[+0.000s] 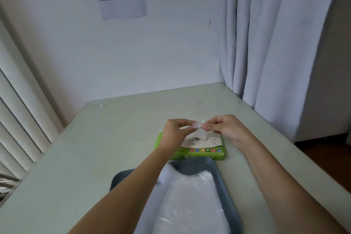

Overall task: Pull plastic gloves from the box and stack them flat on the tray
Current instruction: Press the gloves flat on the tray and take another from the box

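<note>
- Both hands are up over the green box, which sits on the table just past the far end of the tray.
- The left hand and right hand each pinch the same glove between thumb and fingertips, with the other fingers curled in.
- That glove is a crumpled clear wisp trailing down into the box's top slot, so I'd say it's only partly out.
- What matters for the next move: the stack of gloves lies near-side of both pinches, long axis running near-far, and a bit closer to the right arm.
- So my guess is lift it free, spread it, and pull it toward the body.
</note>
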A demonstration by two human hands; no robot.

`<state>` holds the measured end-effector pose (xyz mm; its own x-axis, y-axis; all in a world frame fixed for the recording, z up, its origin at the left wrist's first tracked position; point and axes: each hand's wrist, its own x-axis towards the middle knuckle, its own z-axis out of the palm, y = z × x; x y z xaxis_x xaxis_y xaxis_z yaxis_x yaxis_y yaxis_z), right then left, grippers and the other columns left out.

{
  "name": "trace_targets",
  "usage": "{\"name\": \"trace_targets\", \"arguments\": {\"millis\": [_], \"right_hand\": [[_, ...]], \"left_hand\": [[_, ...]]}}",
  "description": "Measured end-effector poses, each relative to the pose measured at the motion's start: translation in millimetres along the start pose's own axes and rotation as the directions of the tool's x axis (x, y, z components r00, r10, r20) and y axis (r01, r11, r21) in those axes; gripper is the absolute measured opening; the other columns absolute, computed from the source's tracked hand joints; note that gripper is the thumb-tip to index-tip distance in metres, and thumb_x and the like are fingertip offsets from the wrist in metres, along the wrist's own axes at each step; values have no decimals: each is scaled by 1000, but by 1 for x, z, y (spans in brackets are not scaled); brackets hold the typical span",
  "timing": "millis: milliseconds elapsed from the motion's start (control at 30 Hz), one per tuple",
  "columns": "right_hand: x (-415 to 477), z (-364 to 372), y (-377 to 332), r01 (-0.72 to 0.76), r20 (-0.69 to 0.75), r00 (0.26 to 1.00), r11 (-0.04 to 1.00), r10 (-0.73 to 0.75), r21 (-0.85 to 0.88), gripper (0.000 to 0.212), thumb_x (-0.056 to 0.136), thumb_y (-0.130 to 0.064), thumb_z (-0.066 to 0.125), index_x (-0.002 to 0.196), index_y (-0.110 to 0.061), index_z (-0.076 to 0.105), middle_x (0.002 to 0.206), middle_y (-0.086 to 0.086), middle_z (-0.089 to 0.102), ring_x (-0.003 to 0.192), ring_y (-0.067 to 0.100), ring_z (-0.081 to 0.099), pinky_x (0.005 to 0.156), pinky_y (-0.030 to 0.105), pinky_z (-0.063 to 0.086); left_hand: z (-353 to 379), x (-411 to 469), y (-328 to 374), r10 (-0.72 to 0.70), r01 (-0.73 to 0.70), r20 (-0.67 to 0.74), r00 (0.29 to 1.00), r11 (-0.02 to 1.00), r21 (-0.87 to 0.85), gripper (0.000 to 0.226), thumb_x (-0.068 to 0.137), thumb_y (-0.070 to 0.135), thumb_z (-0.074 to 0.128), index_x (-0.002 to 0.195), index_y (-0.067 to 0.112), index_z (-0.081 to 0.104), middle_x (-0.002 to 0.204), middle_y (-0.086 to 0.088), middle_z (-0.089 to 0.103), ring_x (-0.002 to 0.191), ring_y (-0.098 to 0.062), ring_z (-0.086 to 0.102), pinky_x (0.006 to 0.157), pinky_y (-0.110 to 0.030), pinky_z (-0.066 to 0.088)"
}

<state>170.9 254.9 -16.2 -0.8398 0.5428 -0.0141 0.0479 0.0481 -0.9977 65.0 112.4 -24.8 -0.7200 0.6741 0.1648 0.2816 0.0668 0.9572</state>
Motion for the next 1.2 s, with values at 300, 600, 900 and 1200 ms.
{"name": "trace_targets", "arguments": {"millis": [300,600,900,1200], "right_hand": [[10,-4,15,-132,24,991,919,133,372,8,88,-8,63,81,-7,59,75,8,73,72,16,66,66,21,49],[2,4,9,-29,12,999,855,40,-518,19,71,-24,84,81,-13,73,65,-8,64,62,7,57,57,17,41],[5,26,18,140,-102,955,723,-280,-677,23,87,2,46,85,-11,65,88,3,66,83,21,59,62,25,39],[-16,27,-23,384,-217,798,751,-563,-537,27,80,10,53,83,-16,50,73,-5,56,65,9,51,53,14,35]], "left_hand": [[-11,-5,-8,47,-49,22,999,991,124,9,79,15,77,74,22,73,94,13,73,95,1,66,90,-17,45],[-14,-22,-17,66,-128,139,988,856,501,12,81,17,72,84,28,70,85,12,67,84,-10,60,72,-6,42],[-12,-26,-24,56,-320,346,937,535,782,38,93,42,56,131,34,58,146,-6,32,133,-28,26,114,-35,22],[-11,-28,-18,-152,-184,326,933,578,795,36,96,42,50,132,36,54,158,-11,17,148,-27,7,118,-52,3]]}}
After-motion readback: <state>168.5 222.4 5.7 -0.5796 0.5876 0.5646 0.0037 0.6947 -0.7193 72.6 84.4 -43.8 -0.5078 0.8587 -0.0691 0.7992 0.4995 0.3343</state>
